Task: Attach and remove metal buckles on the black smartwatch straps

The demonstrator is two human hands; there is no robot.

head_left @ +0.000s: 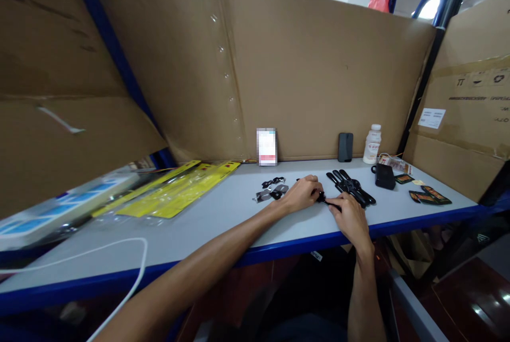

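Observation:
My left hand (pixel 303 193) is closed, its fingertips pinching a small dark piece (pixel 321 197) over the table. My right hand (pixel 351 219) grips a slim black handle-like part (pixel 333 204) that meets the piece at the left fingertips. Both hands are close together, and the fingers partly cover what they hold. Just beyond the right hand lies a pile of glossy black handles (pixel 350 187). Left of my left hand are several small black-and-metal pieces (pixel 273 190), too small to name exactly.
Yellow-backed plastic packages (pixel 179 193) and a white power strip (pixel 67 209) lie at left, near a white cable (pixel 143 257). At the back stand a lit phone (pixel 266 146), a dark phone-like object (pixel 345 147) and a bottle (pixel 372 144). Cardboard walls (pixel 311 76) enclose the table.

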